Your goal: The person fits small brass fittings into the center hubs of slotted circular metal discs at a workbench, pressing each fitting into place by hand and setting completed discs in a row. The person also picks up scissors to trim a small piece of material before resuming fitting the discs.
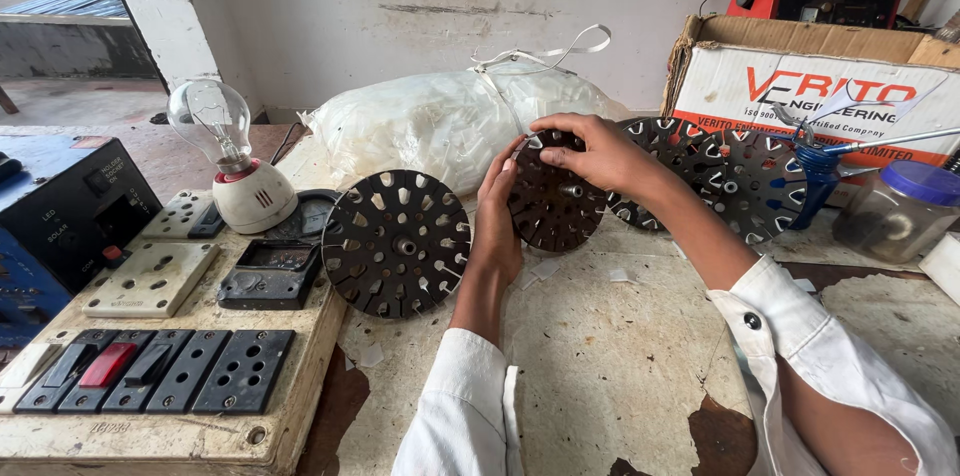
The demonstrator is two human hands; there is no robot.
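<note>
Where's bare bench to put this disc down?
Free: the worn bench top between the forearms, below the held slotted disc. Crowded: the switch board left, leaning disc, plastic bag behind, more discs and lidded jar right.

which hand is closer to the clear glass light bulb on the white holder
Left. The left hand holds the dark slotted metal disc, a little right of the clear glass light bulb; the right hand grips the disc's top, farther right.

Both forearms bare past white sleeves — left sleeve (462,416) pushed back, right sleeve (830,366) with open cuff, one dark button (752,320) — hands unadorned.
</note>
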